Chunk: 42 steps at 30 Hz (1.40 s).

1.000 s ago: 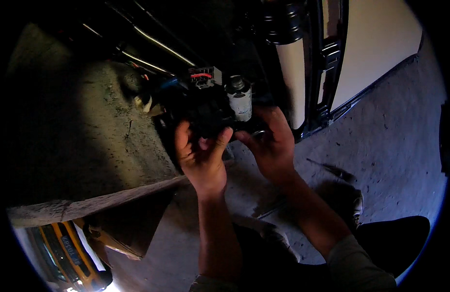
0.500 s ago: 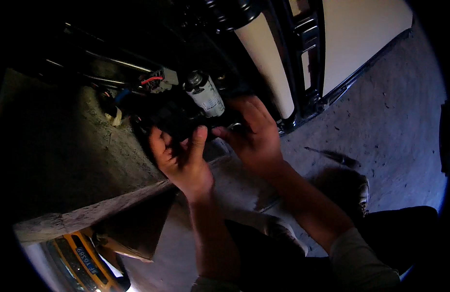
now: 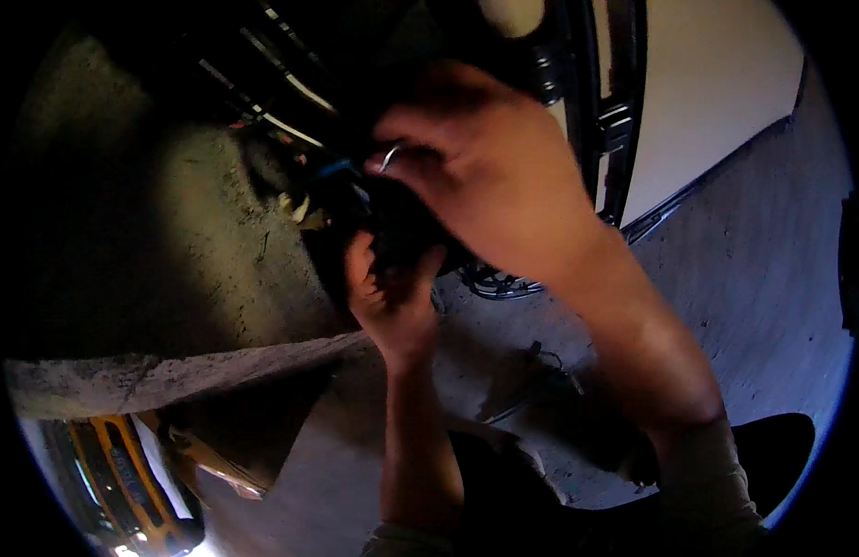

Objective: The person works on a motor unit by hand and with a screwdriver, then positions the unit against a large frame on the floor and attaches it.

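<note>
My left hand (image 3: 397,316) is curled under a dark, blocky part (image 3: 401,227), fingers on one side and thumb on the other. Deep shadow hides the part's kind. Above it, my right hand (image 3: 508,172) reaches across with bent fingers drawn together. A thin, curved silvery piece (image 3: 389,158) shows at its fingertips; whether they grip it or it is a ring on a finger, I cannot make out. Beside those fingertips lies a blue piece (image 3: 335,168) among dark wiring.
Shiny metal strips (image 3: 285,121) run through the dark upper left. Upper right stands a cream panel (image 3: 717,93) in a black frame. A rough ledge (image 3: 179,367) lies left, with a yellow-and-black object (image 3: 123,478) below. Coiled dark cable (image 3: 503,281) and a tool-like item (image 3: 555,362) show near the floor.
My right hand has moved up and left, over the dark part, and now covers where the white cylinder showed. The view has shifted. The left hand still holds the part.
</note>
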Tool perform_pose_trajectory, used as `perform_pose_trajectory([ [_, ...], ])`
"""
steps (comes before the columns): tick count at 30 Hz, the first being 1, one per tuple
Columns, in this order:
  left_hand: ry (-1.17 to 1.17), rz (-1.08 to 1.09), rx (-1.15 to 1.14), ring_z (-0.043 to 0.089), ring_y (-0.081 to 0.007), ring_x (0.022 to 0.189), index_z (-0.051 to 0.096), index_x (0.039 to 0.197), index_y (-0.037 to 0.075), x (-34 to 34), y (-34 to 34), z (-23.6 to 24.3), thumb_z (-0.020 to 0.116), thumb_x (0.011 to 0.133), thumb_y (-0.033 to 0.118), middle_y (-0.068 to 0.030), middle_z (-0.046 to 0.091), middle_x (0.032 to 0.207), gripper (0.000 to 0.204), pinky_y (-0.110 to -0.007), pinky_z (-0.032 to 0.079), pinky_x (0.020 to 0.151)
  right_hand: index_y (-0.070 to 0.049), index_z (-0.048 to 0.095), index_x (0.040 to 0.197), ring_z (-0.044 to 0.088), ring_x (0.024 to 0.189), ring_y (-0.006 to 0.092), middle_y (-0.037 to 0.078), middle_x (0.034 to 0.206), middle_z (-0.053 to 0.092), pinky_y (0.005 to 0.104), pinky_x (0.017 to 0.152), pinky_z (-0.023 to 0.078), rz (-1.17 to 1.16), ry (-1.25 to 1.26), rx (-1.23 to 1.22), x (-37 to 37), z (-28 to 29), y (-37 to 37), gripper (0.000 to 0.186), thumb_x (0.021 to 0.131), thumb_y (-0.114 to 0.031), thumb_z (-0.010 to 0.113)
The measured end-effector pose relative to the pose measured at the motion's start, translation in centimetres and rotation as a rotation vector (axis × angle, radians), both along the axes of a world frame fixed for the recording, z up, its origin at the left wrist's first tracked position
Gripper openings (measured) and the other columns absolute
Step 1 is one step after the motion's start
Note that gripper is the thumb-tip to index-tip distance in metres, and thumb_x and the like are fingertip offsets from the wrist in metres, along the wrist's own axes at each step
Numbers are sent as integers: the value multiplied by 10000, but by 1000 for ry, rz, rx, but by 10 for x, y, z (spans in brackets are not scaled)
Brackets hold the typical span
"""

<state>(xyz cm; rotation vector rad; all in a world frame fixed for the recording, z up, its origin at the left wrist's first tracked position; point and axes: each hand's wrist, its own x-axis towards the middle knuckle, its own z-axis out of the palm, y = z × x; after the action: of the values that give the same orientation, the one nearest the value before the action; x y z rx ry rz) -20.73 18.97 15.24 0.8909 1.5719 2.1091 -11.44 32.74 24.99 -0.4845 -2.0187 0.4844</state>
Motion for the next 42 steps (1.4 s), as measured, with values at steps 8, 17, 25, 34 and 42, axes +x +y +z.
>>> perform_pose_trajectory([
  [8, -11, -43, 11, 637, -235, 1161, 489, 1376, -12, 0, 2, 2, 788, 783, -122, -130, 627, 1280, 674, -353, 530, 996, -41, 716, 981, 673, 773, 278, 133, 892, 674, 377, 691, 512, 148, -85, -100, 3, 21, -6, 134, 897, -144, 736],
  [17, -116, -67, -4, 641, -209, 1125, 503, 1356, 14, 1, 0, 7, 802, 790, -93, -128, 656, 1224, 649, -332, 517, 981, -74, 701, 864, 695, 831, 363, 141, 840, 696, 473, 732, 554, 43, -334, 173, -2, 36, 9, 135, 853, -206, 724],
  [25, -142, -82, -8, 643, -216, 1119, 466, 1389, 27, 0, 0, 4, 804, 787, -91, -134, 641, 1254, 701, -340, 530, 972, -48, 740, 895, 681, 712, 368, 186, 767, 673, 431, 649, 527, 236, -174, -123, -7, 27, 10, 114, 880, -159, 715],
  [34, -123, -61, 8, 634, -208, 1126, 505, 1373, 1, -2, 0, 8, 785, 778, -101, -112, 641, 1248, 666, -343, 519, 984, -39, 727, 1003, 636, 671, 211, 104, 797, 686, 341, 600, 479, 219, -191, -48, -5, 12, 4, 135, 901, -128, 730],
  [42, -31, -84, 13, 654, -206, 1107, 498, 1373, 12, -8, 2, 0, 800, 794, -88, -125, 669, 1216, 661, -328, 534, 960, -173, 517, 1412, 724, 846, 271, 119, 1227, 625, 341, 624, 585, 182, -249, 177, 22, -14, -14, 784, 728, -321, 869],
])
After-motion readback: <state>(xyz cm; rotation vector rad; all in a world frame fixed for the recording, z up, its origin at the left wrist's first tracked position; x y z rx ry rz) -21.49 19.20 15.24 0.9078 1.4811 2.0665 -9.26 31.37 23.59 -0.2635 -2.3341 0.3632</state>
